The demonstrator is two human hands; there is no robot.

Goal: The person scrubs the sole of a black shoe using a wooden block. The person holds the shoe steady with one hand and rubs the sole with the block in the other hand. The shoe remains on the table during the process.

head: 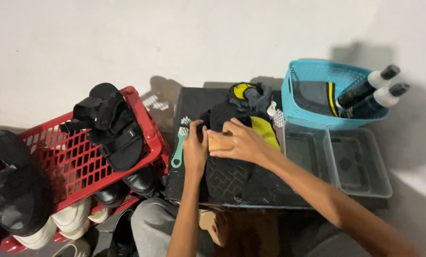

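A black sandal [227, 176] lies sole-up on a black board [194, 102] in front of me. My left hand [195, 150] presses down on its left side, fingers curled over the edge. My right hand [239, 140] grips a wooden brush block [218, 141] and holds it against the sandal's sole. A yellow and black cloth [265, 129] lies under and behind my right hand. A teal-handled brush [179, 145] with white bristles rests on the board just left of my left hand.
A red plastic rack [75, 162] at left carries a black strapped sandal [110, 126], with white and black shoes beneath it. At right stand a blue basket [301, 112] with two dark bottles [372, 93] and a clear plastic tray [360, 164]. A white wall runs behind.
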